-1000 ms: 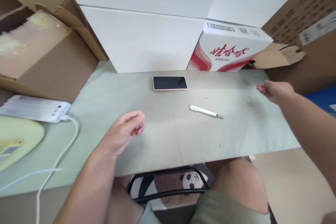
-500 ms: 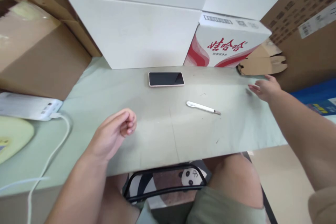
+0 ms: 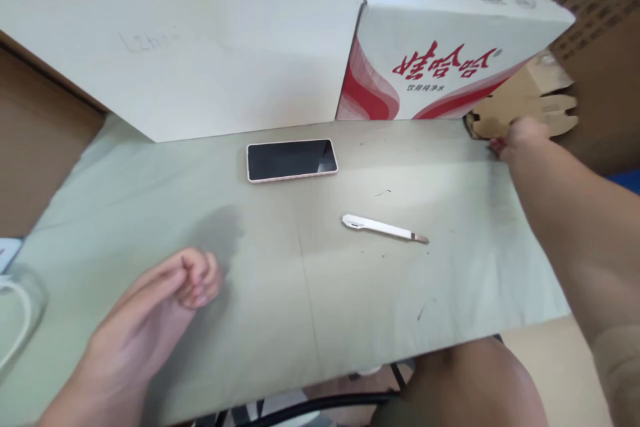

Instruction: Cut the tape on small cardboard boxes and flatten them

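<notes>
Left grip (image 3: 160, 310): curled nearly closed, thumb against the bent fingers, with nothing visible in it; it hovers over the near left part of the surface (image 3: 260, 280).
Right grip (image 3: 520, 137): reaching to the far right, by the near edge of the cardboard piece (image 3: 525, 103); it is blurred, so I cannot tell how far open it is or whether it has hold of anything.
Cardboard piece: brown, with a notched edge, beside the right end of the red-and-white carton (image 3: 440, 67).
Craft knife (image 3: 383, 227): lying flat between the two hands, white handle toward the left, metal blade pointing right and slightly nearer.
Phone (image 3: 293, 160): flat, screen up and dark, pale pink rim, farther back than the craft knife and to its left.
Red-and-white carton: standing at the back, touching or just beside the large white box (image 3: 225, 47).
White cable (image 3: 24, 320): curving along the left edge.
</notes>
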{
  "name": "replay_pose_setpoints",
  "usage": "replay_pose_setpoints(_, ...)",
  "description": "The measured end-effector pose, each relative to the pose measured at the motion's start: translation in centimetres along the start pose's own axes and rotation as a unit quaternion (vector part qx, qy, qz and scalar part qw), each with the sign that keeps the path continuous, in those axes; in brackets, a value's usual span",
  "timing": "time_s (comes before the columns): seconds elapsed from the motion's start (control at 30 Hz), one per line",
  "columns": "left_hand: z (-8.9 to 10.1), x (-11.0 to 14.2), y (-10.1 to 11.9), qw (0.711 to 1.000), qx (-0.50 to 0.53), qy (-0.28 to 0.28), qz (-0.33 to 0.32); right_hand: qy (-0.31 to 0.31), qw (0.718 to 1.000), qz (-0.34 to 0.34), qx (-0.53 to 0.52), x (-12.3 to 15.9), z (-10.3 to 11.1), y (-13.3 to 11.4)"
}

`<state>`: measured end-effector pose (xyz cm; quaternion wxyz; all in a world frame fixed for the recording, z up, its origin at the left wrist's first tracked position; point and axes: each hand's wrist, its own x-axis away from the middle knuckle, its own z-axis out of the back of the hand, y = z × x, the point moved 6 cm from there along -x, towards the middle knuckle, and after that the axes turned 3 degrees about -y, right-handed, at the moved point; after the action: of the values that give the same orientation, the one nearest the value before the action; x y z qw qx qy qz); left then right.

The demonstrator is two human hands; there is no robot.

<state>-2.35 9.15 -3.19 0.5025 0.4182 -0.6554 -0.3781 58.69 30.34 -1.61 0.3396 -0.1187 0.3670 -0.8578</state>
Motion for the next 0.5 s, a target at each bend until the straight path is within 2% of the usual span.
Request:
replay_pose_setpoints(0.07, 0.4, 0.2, -0.2, 1.0, 0.003, -0.004, 0.003, 0.001, 0.995, -0.09, -0.044, 0.2, 0.4, 1.0)
replay_pose_setpoints(0.17, 0.6, 0.3, -0.6, 1.0, 0.001, -0.018, 0.011, -0.028, 0.989, -0.111, -0.091, 0.4, 0.6, 0.7)
replay_pose_setpoints(0.3, 0.3, 0.2, -0.9, 0.999, -0.01, -0.031, 0.004, -0.081, 0.99, -0.077, -0.086, 0.2, -0.5, -0.6)
replay_pose_setpoints(0.4, 0.3, 0.3, -1.2, 1.0, -0.014, -0.027, -0.006, -0.102, 0.994, -0.031, -0.018, 0.3, -2.0, -0.7)
replay_pose_setpoints(0.5, 0.5, 0.5, -1.5, 0.999, -0.023, -0.023, -0.002, -0.101, 0.991, 0.05, 0.073, 0.7, -2.9, -0.5)
